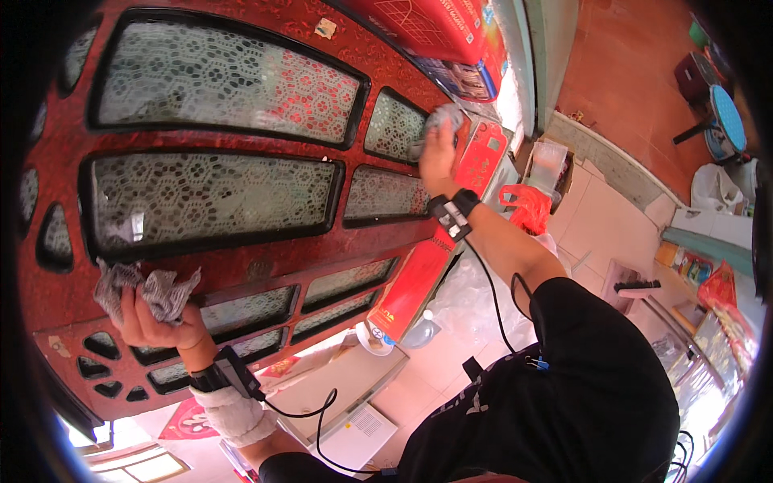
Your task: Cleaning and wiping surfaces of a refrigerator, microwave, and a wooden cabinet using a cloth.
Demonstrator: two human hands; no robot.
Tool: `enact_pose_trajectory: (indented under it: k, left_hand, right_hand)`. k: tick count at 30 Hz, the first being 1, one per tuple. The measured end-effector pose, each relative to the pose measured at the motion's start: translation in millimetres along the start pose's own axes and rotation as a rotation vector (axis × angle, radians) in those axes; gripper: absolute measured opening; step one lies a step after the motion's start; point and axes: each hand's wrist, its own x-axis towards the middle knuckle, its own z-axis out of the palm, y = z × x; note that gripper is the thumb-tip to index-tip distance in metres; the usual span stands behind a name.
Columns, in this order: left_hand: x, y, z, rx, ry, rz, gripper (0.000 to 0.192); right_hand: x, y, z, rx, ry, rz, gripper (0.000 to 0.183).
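A red panel door (229,256) with black-framed glass panes fills the left side of the view. A lace pattern shows through the panes, such as the large pane (211,199) in the middle. My left hand (157,323), at the door's lower left, grips a crumpled grey cloth (163,293) against the red surface. Farther up and right, my right hand (439,158) presses a second grey cloth (445,116) onto the door beside a small pane (395,125). That cloth is partly hidden by the hand. Both wrists wear black cabled devices.
A long red box (410,290) lies along the door's right edge. Red cartons (435,30) stand at the top. Clear plastic bags (465,296), a red plastic bag (526,208) and a broom (637,287) are on the tiled floor. A blue-topped stool (726,118) stands beyond the threshold.
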Motion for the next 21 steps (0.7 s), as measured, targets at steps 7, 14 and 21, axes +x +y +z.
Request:
enact_pose_trajectory:
  k: [7, 14, 21]
  left_hand:
    - [10.5, 13.4, 4.4, -0.007, -0.02, -0.033, 0.03]
    - [10.6, 11.5, 0.8, 0.005, 0.022, -0.01, 0.029]
    - [11.7, 6.9, 5.1, -0.022, 0.051, 0.026, 0.027]
  right_hand:
    - [-17.5, -188.9, 16.4, 0.218, -0.178, -0.507, 0.044]
    - [-80.1, -205.6, 4.9, 0.204, -0.483, -0.959, 0.045]
    - [-81.6, -162.2, -2.8, 0.021, -0.418, -1.007, 0.049]
